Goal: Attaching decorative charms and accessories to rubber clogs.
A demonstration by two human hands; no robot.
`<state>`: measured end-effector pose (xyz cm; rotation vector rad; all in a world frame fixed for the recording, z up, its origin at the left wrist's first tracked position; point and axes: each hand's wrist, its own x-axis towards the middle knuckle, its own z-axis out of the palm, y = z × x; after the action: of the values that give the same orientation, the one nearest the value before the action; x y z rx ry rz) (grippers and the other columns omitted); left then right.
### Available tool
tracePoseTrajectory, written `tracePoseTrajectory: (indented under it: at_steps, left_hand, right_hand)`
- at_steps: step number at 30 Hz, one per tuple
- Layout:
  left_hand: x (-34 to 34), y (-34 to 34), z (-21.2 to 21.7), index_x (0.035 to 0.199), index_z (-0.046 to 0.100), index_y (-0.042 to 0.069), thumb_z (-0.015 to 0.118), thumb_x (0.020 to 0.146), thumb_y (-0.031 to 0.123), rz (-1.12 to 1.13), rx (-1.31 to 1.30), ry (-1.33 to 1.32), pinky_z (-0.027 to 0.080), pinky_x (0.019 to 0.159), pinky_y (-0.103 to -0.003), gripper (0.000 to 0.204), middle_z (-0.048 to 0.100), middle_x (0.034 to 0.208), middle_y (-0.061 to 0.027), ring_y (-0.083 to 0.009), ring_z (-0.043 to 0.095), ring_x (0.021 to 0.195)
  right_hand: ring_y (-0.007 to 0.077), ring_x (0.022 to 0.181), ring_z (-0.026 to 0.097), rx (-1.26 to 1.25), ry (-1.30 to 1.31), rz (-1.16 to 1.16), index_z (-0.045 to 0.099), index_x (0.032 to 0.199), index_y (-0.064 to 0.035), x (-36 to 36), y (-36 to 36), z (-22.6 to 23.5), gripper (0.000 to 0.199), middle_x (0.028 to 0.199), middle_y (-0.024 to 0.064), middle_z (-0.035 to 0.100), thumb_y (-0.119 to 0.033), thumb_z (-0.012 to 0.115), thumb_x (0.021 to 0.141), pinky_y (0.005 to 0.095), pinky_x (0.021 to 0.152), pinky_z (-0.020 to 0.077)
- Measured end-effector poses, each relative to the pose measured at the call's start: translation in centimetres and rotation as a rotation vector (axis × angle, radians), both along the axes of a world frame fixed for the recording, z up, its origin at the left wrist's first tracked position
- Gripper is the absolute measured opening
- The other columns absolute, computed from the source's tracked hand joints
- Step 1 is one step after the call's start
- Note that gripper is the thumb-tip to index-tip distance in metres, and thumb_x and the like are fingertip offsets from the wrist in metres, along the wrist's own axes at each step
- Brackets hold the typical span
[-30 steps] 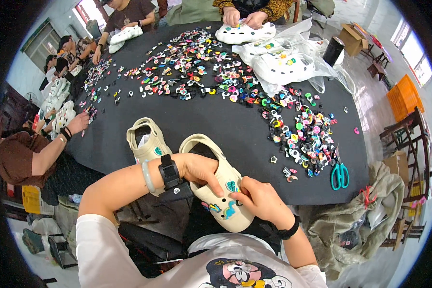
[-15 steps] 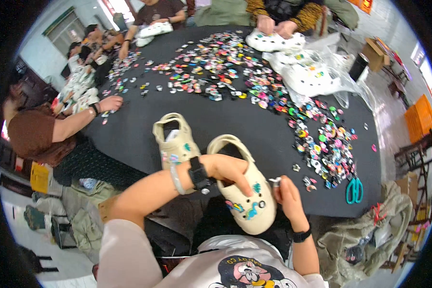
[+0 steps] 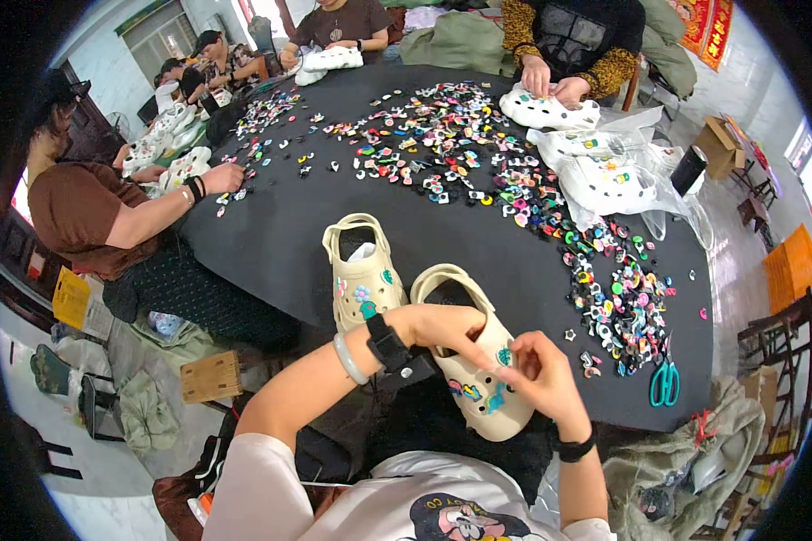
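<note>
A beige clog [image 3: 494,426] with teal, blue and other coloured charms on its upper stands tilted at the table's near edge. My left hand [image 3: 453,330] reaches into its opening and grips the upper, its thumb on top beside the holes. Against that upper, my right hand [image 3: 545,377] has its thumb and forefinger pinched together next to the left thumb. Those fingertips hide the small charm between them. A second beige clog [image 3: 359,272], decorated with flower and leaf charms, stands on the table just left, partly behind my left forearm.
Loose charms [image 3: 618,302] spread across the black table [image 3: 307,225], from right to far left. Teal-handled scissors [image 3: 665,383] lie at the right edge. White clogs in clear plastic [image 3: 609,185] sit far right, near a black cylinder [image 3: 690,169]. Several people work around the table.
My right hand has moved left from beside the clog onto its upper, bringing the small whitish piece with it. My left hand still holds the clog. The view has shifted slightly.
</note>
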<state>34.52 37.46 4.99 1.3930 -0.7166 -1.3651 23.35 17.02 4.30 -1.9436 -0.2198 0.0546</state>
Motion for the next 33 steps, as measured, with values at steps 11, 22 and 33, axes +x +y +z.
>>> tracePoseTrajectory:
  at_steps: [11,22,33]
  left_hand:
    - [-0.8,0.0,0.0,0.103,0.063,-0.003,0.076,0.076,0.014,0.072,0.013,-0.063,0.049,0.075,-0.026,0.034,0.067,0.094,-0.0051,-0.0114,0.062,0.085]
    - [1.0,-1.8,0.4,0.106,0.060,-0.005,0.075,0.080,0.019,-0.157,0.086,-0.094,0.051,0.076,-0.026,0.039,0.068,0.099,-0.0068,-0.0099,0.062,0.088]
    - [0.6,-1.5,2.6,0.088,0.061,0.000,0.067,0.086,0.032,-0.085,0.238,-0.569,0.030,0.045,-0.026,0.032,0.044,0.058,0.0053,-0.0046,0.039,0.053]
  right_hand:
    - [0.0376,0.063,0.059,-0.438,-0.324,0.009,0.054,0.089,-0.0036,-0.1,0.8,-0.5,0.018,0.080,0.0153,0.058,-0.021,0.059,0.090,0.0440,0.057,0.0488]
    - [0.0057,0.059,0.040,0.384,0.258,-0.145,0.054,0.094,-0.0032,-1.6,-2.1,-4.8,0.029,0.070,-0.0006,0.050,-0.026,0.038,0.103,0.0222,0.056,0.0361]
    - [0.0048,0.062,0.044,0.722,0.176,-0.317,0.055,0.112,-0.0037,-4.2,-2.4,-5.6,0.027,0.084,-0.0003,0.054,-0.021,0.037,0.103,0.0198,0.056,0.0359]
